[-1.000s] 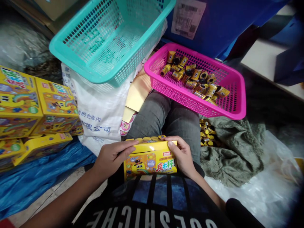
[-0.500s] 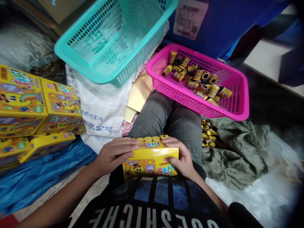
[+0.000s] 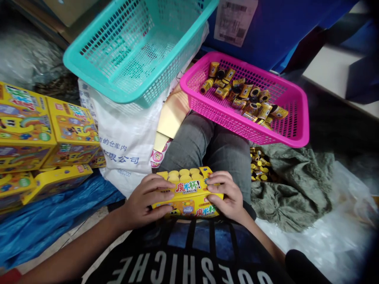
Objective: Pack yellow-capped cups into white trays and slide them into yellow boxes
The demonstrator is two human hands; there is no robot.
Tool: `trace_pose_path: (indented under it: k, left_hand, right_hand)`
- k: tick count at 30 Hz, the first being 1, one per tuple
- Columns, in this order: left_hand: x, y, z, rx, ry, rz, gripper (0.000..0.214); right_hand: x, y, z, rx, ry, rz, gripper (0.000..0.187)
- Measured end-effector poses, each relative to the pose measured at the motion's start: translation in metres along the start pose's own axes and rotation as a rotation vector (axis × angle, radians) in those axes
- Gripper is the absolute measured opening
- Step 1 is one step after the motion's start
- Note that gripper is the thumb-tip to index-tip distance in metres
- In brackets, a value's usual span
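Observation:
On my lap, close against my shirt, stands a yellow printed candy box (image 3: 189,197) with several round yellow lids (image 3: 184,173) showing in its top. My left hand (image 3: 149,199) grips the box's left end, its fingers lying over the top panel. Around the right end my right hand (image 3: 226,195) is closed, fingers on top and thumb on the front face. The lower part of the box is hidden by my shirt. Beyond my knees, a pink basket (image 3: 219,114) holds several small yellow-and-black cups (image 3: 245,91).
A turquoise basket (image 3: 142,92) rests on a white sack (image 3: 118,134) at the upper left. Yellow boxes (image 3: 72,130) are stacked at the left above blue sheeting (image 3: 97,193). More small cups (image 3: 260,167) lie beside a green sack (image 3: 293,197) at the right. Behind is a blue bin (image 3: 275,35).
The box has tilted so that its top panel and round lids face me more. Both hands have stayed on its ends, with the left fingers spread further over the top.

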State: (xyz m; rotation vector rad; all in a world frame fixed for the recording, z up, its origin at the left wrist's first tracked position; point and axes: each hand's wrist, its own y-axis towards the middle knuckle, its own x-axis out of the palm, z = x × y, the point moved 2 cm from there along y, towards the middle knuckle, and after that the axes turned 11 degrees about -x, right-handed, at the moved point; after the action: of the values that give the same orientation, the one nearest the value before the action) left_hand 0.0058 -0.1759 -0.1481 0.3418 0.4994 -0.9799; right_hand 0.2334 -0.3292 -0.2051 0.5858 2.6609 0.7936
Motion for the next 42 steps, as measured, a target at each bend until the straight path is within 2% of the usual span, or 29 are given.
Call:
trace_pose_path:
  k: [4,7,10,12,14,16,18,20,23,26,27,30,31,32,34,36,38,39,40,42]
  left_hand:
    - [0.022,-0.017,0.0,0.145,0.048,0.209,0.029]
    - [0.032,-0.029,-0.006,0.104,0.082,0.307,0.019]
    - [0.035,-0.035,-0.007,-0.022,0.045,0.302,0.016]
    - [0.033,-0.031,-0.003,-0.028,0.029,0.279,0.015]
    - [0.027,-0.02,0.001,0.071,0.085,0.319,0.021]
    - [0.02,-0.005,-0.001,0.214,0.216,0.432,0.027]
    - [0.016,0.01,-0.012,0.324,0.354,0.56,0.027]
    - [0.015,0.024,-0.026,0.374,0.434,0.62,0.026]
    - [0.011,0.038,-0.043,0.345,0.456,0.59,0.022]
    - [0.0,0.046,-0.044,0.242,0.48,0.503,0.016]
    - [-0.004,0.051,-0.043,0.183,0.502,0.468,0.025]
    - [-0.014,0.069,-0.04,-0.003,0.651,0.347,0.096]
    - [-0.016,0.076,-0.039,-0.043,0.718,0.299,0.111]
    - [-0.018,0.082,-0.039,-0.067,0.783,0.251,0.117]
    - [-0.018,0.089,-0.038,-0.081,0.875,0.183,0.106]
    - [-0.017,0.088,-0.037,-0.077,0.911,0.161,0.089]
    - [-0.014,0.08,-0.041,-0.086,0.925,0.195,0.077]
    - [-0.012,0.076,-0.047,-0.115,0.926,0.236,0.077]
    - [-0.01,0.071,-0.055,-0.149,0.915,0.285,0.079]
    - [-0.006,0.063,-0.078,-0.163,0.865,0.367,0.082]
  right_hand:
    - [0.004,0.0,0.002,-0.054,-0.049,-0.007,0.004]
    - [0.006,-0.009,0.003,-0.003,-0.025,-0.003,0.01]
    - [0.006,-0.021,0.0,0.208,0.12,-0.06,0.016]
    - [0.004,-0.021,-0.004,0.251,0.177,-0.075,0.009]
    - [0.001,-0.008,-0.005,0.12,0.145,-0.066,0.003]
    - [-0.002,0.015,0.003,-0.109,0.062,-0.068,0.008]
    - [-0.003,0.041,0.021,-0.335,-0.051,-0.101,0.011]
    - [-0.004,0.063,0.043,-0.482,-0.17,-0.156,0.01]
    - [-0.005,0.081,0.067,-0.553,-0.288,-0.225,0.013]
    - [-0.009,0.087,0.072,-0.577,-0.335,-0.235,0.018]
    - [-0.01,0.087,0.072,-0.587,-0.343,-0.233,0.021]
    - [-0.01,0.091,0.074,-0.606,-0.355,-0.214,0.024]
    - [-0.008,0.093,0.076,-0.609,-0.361,-0.214,0.023]
    - [-0.006,0.094,0.076,-0.61,-0.371,-0.214,0.021]
    - [-0.001,0.098,0.07,-0.598,-0.418,-0.223,0.017]
    - [-0.001,0.103,0.054,-0.579,-0.478,-0.272,0.014]
    - [-0.013,0.11,0.029,-0.6,-0.494,-0.337,0.014]
    - [-0.027,0.115,0.017,-0.621,-0.507,-0.338,0.016]
    - [-0.047,0.121,0.007,-0.633,-0.541,-0.291,0.017]
    - [-0.108,0.137,-0.001,-0.55,-0.687,-0.039,0.016]
